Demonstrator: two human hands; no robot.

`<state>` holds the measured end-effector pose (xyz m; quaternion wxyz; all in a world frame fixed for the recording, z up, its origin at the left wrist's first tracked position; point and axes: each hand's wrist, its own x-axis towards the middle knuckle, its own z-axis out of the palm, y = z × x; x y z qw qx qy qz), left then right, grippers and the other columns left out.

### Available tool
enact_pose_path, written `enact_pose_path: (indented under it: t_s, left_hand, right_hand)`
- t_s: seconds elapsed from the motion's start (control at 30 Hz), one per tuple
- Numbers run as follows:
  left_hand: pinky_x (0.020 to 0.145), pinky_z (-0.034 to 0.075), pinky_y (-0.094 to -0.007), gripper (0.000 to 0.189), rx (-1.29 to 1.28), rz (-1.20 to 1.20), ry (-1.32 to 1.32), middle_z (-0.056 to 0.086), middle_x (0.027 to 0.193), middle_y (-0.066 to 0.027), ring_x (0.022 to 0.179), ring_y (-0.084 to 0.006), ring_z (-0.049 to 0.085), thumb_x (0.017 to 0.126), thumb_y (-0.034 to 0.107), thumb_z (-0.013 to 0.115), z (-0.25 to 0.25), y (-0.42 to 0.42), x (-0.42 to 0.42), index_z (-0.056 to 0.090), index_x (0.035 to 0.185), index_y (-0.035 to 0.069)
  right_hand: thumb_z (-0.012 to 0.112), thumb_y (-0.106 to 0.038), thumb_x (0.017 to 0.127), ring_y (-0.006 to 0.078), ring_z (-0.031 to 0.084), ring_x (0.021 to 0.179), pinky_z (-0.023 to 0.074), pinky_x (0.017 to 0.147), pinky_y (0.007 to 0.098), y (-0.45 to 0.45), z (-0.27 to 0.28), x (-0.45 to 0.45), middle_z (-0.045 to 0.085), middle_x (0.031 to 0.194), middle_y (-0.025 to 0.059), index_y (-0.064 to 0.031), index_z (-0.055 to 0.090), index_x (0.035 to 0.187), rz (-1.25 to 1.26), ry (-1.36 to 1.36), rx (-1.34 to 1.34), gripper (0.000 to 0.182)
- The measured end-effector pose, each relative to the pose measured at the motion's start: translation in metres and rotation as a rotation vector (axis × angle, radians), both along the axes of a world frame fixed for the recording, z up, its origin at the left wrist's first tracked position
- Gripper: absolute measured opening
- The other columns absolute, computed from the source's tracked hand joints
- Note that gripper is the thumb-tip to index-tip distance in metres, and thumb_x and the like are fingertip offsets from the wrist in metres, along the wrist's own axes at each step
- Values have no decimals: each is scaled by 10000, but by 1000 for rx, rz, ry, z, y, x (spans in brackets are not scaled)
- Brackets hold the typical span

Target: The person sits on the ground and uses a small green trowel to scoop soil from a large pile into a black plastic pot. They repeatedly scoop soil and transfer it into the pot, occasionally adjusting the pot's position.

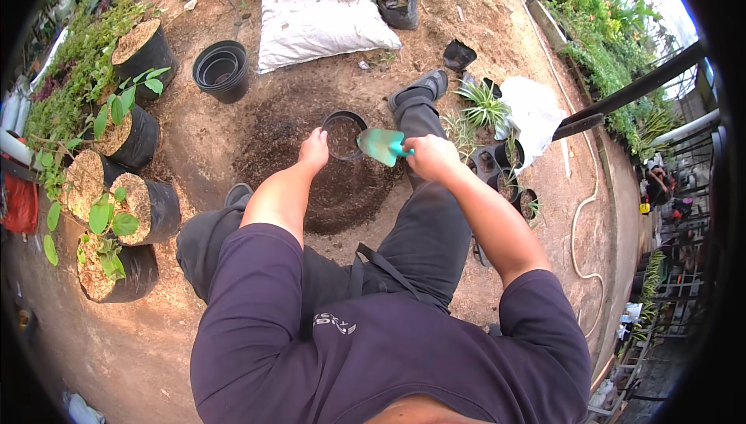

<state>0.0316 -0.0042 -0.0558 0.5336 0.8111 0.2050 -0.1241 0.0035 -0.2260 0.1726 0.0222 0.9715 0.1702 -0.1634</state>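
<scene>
A round black plastic pot [344, 156] stands on a dark patch of loose potting soil [338, 202] between my legs, with some soil visible inside. My left hand [315, 150] grips its left rim. In my right hand [432, 157] is the handle of a green hand trowel [382, 145]. The trowel's blade reaches left to the pot's right rim and overlaps it from this view. Its face looks mostly bare, with a brownish smear. Whether the blade touches the rim I cannot tell.
Nested black pots [220, 71] stand up left, below a large white sack [326, 22]. Black grow bags [140, 208] with leafy plants line the left. To the right are a spider plant [484, 103], a white plastic bag [527, 115], small potted seedlings [527, 202] and a hose [576, 237].
</scene>
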Motion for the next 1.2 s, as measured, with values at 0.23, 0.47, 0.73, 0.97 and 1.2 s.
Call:
enact_pose_path:
  t_s: [0.23,0.47,0.73,0.97,1.2]
  left_hand:
    - [914,390,-427,408,14,52,100,515,1182,-202,1100,-357,488,931,329,338,-11,2,7,397,1278,124]
    - [810,443,-438,349,-30,73,209,565,1063,-197,982,-359,551,933,308,347,13,0,-5,410,1235,143]
    - [463,445,-338,275,18,115,161,559,737,-130,496,-219,556,948,284,327,2,13,-7,435,1103,84]
    - [594,498,-390,317,-71,131,181,596,934,-202,648,-295,627,934,294,356,22,3,-13,442,1160,89]
    - [736,485,-408,369,-17,55,227,587,1013,-200,836,-329,615,927,324,369,6,1,-1,438,1218,109]
  right_hand:
    - [581,-247,776,319,606,868,478,765,412,-3,-30,-19,642,885,142,-196,621,1035,-487,-208,290,267]
    - [632,-251,769,289,606,913,467,811,377,-12,-69,-22,636,969,132,-173,641,1039,-647,-85,339,281]
    - [651,-267,755,282,607,908,466,796,368,-4,-58,-12,646,908,141,-161,648,1020,-554,77,460,286]
    - [593,-278,779,286,616,837,482,751,410,3,4,-11,649,852,107,-208,633,1018,-309,-150,82,252]
    - [522,-107,725,283,639,697,498,605,388,31,24,-3,643,723,116,-135,666,830,178,-214,-115,180]
